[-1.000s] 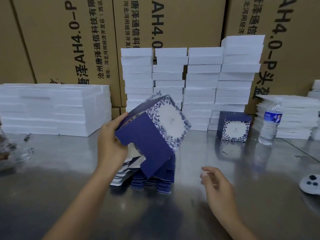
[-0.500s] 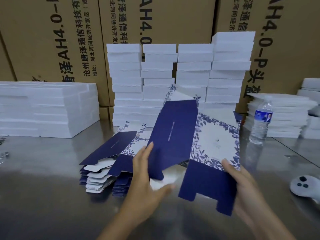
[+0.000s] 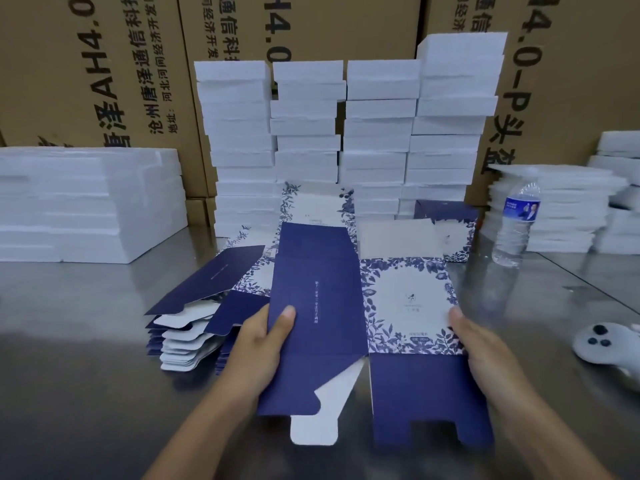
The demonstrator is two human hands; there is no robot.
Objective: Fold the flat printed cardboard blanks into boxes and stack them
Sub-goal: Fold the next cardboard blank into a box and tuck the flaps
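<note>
I hold a flat navy-and-white floral cardboard blank [image 3: 346,306] above the steel table [image 3: 69,375], spread open toward me. My left hand [image 3: 259,344] pinches its plain navy panel at the left edge, thumb on top. My right hand [image 3: 481,344] grips the floral panel's right edge. Behind and to the left lies the pile of flat blanks [image 3: 194,323]. One folded navy floral box [image 3: 450,230] stands at the back right, partly hidden by the blank's raised flap.
Tall stacks of white foam pieces [image 3: 346,133] stand behind, more white foam [image 3: 86,202] at the left and right. A water bottle [image 3: 516,223] stands right of the folded box. A white controller [image 3: 602,344] lies at the right edge. Brown cartons [image 3: 104,64] form the back wall.
The blank has swung down and spread flatter toward me. My left thumb has moved onto the navy panel and my right hand has shifted up the floral panel's right edge.
</note>
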